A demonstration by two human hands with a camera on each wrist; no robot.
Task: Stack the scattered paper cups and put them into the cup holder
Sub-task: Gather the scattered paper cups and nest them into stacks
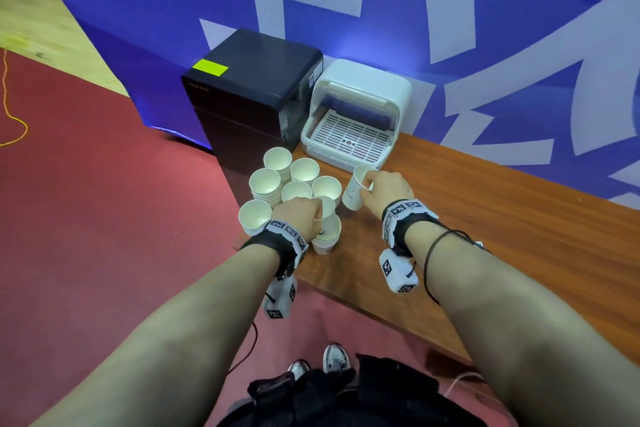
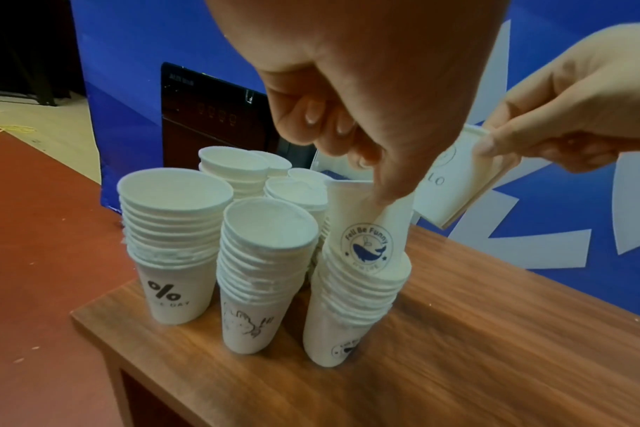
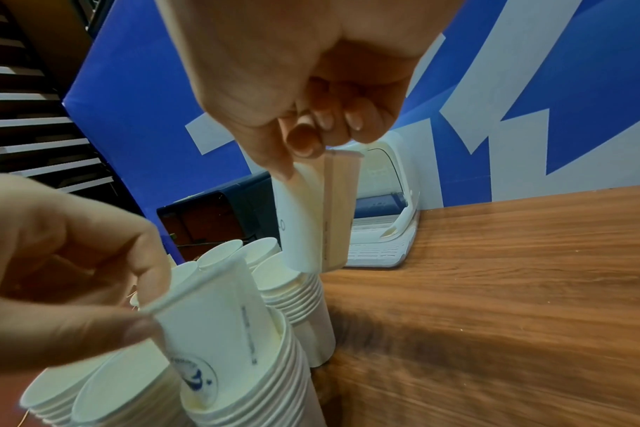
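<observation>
Left hand point(image 2: 347, 95) pinches rim of whale-print cup point(image 2: 366, 228), upright, half seated in nearest stack point(image 2: 351, 312) at worktop point(image 1: 485, 218) corner. Right hand point(image 1: 384, 189) pinches tilted cup point(image 1: 356, 191) beside it, nearer cup holder point(image 1: 349, 135) behind.

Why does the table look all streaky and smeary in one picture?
In the right wrist view the wooden table is smeared by motion blur; in the left wrist view the whale cup reads sharp; the head view bends the blue wall and stays fairly clear.
</observation>
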